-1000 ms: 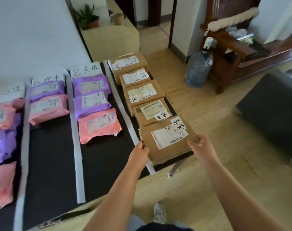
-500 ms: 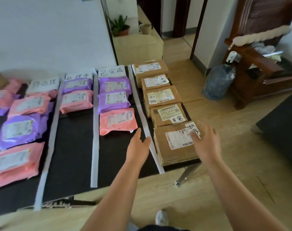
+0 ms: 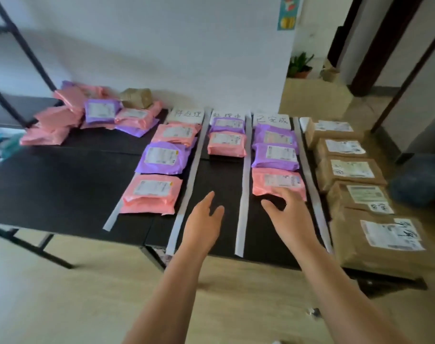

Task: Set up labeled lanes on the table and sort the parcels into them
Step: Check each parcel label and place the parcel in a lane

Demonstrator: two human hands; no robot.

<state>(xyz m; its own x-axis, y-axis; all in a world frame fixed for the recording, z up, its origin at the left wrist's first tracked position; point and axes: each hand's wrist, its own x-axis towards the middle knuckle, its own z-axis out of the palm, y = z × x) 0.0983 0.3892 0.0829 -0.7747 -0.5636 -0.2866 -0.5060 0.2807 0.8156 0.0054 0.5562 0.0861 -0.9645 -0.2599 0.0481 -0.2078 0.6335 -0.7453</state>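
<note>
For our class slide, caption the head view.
Left hand and right hand over a black table of parcels sorted into labeled lanes.

Over the black table [image 3: 62,184] both hands hovered: the left hand [image 3: 202,219] flat and spread above its middle, the right hand [image 3: 290,214] with fingertips at a pink parcel [image 3: 278,181] (touching, it seemed). Brown boxes [image 3: 353,170] lined the table's right edge; a loose heap of parcels [image 3: 87,112] sat at its far left corner.

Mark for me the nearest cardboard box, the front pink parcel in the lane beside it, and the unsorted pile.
nearest cardboard box [image 3: 346,240], head view, bare cardboard left of its label.
front pink parcel [image 3: 281,181], head view, on its white label.
unsorted pile [image 3: 101,111], head view, label of its purple parcel.
</note>
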